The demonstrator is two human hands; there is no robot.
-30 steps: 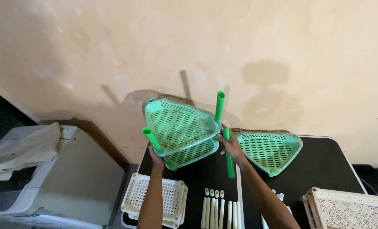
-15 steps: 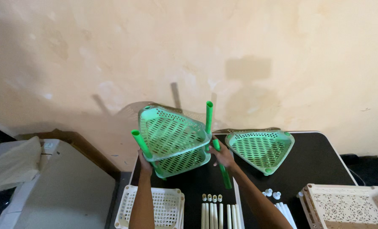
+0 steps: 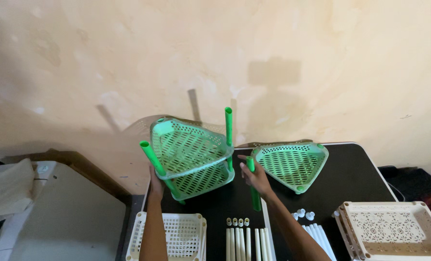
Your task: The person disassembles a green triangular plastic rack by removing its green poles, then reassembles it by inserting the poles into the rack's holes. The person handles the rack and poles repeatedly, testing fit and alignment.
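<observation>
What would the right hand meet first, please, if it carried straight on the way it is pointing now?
Probably the stacked green trays: the right hand, gripping a green tube, points up-left at them, though depth is unclear.

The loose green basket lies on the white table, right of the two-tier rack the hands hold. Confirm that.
Wrong on one point: the head view shows the table is black, not white. The loose green basket does lie on it, right of the two-tier rack held by the left hand and right hand.
</observation>
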